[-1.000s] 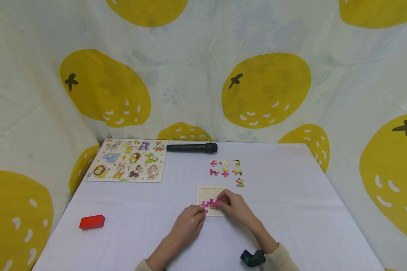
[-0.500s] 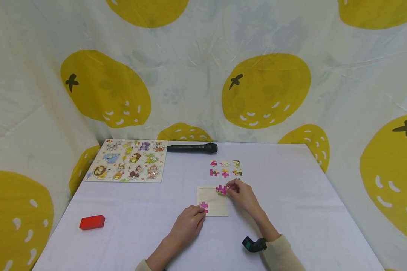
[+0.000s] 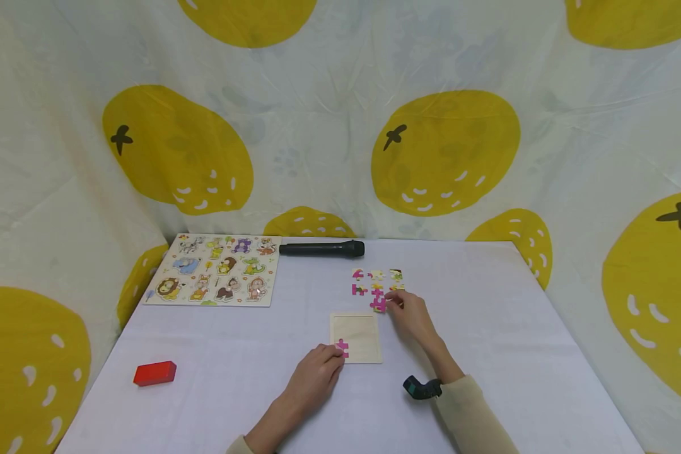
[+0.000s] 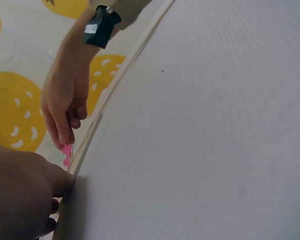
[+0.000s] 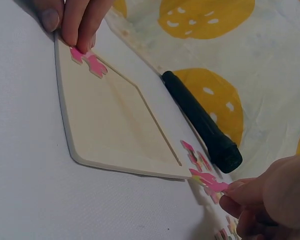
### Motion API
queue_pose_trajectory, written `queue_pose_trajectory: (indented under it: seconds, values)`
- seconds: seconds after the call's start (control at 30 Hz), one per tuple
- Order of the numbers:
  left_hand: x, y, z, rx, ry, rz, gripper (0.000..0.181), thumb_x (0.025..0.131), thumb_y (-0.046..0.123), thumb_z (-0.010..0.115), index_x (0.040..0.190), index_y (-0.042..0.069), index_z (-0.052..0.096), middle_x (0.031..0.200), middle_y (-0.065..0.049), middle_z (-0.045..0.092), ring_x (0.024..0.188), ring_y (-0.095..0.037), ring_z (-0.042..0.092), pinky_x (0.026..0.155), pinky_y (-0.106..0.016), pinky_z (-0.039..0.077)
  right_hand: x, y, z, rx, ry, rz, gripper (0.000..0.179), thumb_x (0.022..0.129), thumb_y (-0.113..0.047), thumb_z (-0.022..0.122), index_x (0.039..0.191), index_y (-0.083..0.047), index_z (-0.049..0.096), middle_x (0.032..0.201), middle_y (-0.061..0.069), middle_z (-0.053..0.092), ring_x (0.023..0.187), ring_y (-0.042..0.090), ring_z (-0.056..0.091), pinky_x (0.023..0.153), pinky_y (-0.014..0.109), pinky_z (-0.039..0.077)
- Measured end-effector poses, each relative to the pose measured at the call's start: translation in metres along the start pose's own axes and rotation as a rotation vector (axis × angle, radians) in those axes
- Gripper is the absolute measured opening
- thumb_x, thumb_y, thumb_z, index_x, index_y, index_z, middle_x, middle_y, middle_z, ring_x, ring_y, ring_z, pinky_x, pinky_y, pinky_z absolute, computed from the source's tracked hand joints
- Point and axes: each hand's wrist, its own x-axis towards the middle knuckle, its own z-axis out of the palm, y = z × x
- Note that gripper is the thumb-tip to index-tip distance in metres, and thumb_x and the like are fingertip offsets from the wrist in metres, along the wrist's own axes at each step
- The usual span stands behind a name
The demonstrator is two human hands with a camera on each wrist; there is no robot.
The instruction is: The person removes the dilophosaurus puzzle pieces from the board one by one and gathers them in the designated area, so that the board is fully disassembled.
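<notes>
My right hand (image 3: 411, 314) pinches a pink jigsaw piece (image 3: 378, 304) by its edge, just beyond the far right corner of a square wooden puzzle tray (image 3: 360, 325). In the right wrist view the held piece overlaps others behind it. My left hand (image 3: 316, 372) holds the tray's near left corner, thumb at the outer edge and fingertips on a pink corner piece (image 5: 92, 62) lying inside. Several loose jigsaw pieces (image 3: 358, 289) lie in rows behind the tray; my right hand hides some of them.
A black microphone (image 3: 320, 249) lies at the table's back edge, beside an animal puzzle board (image 3: 210, 271). A red block (image 3: 155, 373) sits at the left. A fruit-patterned curtain (image 3: 318, 126) hangs behind the white table (image 3: 516, 353).
My right hand has lifted the pink piece away from the tray and carried it back towards the loose pieces. My left hand has stayed at the tray's corner.
</notes>
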Motion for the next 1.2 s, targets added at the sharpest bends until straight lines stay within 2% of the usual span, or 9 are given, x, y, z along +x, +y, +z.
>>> queue_pose_trajectory:
  seconds: [0.17, 0.37, 0.67, 0.97, 1.2]
  values:
    - [0.000, 0.001, -0.001, -0.001, -0.032, -0.022, 0.010, 0.084, 0.011, 0.079, 0.094, 0.009, 0.077, 0.100, 0.002, 0.070, 0.095, -0.012, 0.064, 0.084, -0.024, 0.056, 0.002, -0.001, 0.002, -0.046, -0.005, 0.001, 0.019, 0.096, -0.009, 0.064, 0.113, -0.004, 0.072, 0.111, 0.014, 0.072, 0.091, 0.024, 0.062, 0.088, 0.043, 0.057]
    - [0.000, 0.003, -0.003, -0.006, -0.063, -0.045, 0.009, 0.086, 0.012, 0.077, 0.095, 0.010, 0.077, 0.101, 0.003, 0.071, 0.096, -0.012, 0.063, 0.086, -0.024, 0.057, 0.003, 0.000, 0.004, -0.104, -0.008, 0.003, 0.021, 0.096, -0.011, 0.065, 0.114, -0.004, 0.073, 0.114, 0.014, 0.071, 0.096, 0.025, 0.062, 0.091, 0.044, 0.057]
    - [0.000, 0.003, -0.002, -0.003, -0.059, -0.044, 0.009, 0.087, 0.013, 0.076, 0.095, 0.010, 0.077, 0.101, 0.003, 0.070, 0.096, -0.012, 0.063, 0.087, -0.024, 0.056, 0.003, 0.002, 0.006, -0.178, -0.058, -0.010, 0.031, 0.088, -0.024, 0.078, 0.113, -0.006, 0.074, 0.105, 0.013, 0.062, 0.088, 0.022, 0.056, 0.078, 0.037, 0.051]
    - [-0.001, 0.001, -0.001, -0.030, -0.030, -0.040, 0.008, 0.086, 0.009, 0.076, 0.094, 0.010, 0.077, 0.102, 0.003, 0.069, 0.099, -0.012, 0.063, 0.088, -0.023, 0.056, 0.006, 0.002, 0.011, -0.200, -0.061, -0.006, 0.032, 0.087, -0.024, 0.079, 0.113, -0.006, 0.075, 0.103, 0.011, 0.061, 0.088, 0.021, 0.055, 0.081, 0.036, 0.053]
    - [-0.001, 0.000, 0.000, -0.052, -0.010, -0.043, 0.005, 0.086, 0.007, 0.076, 0.090, 0.009, 0.076, 0.102, 0.000, 0.068, 0.100, -0.014, 0.062, 0.088, -0.024, 0.056, 0.004, -0.002, 0.008, -0.175, -0.054, -0.014, 0.034, 0.088, -0.022, 0.078, 0.116, -0.003, 0.073, 0.103, 0.012, 0.061, 0.087, 0.021, 0.055, 0.077, 0.035, 0.052]
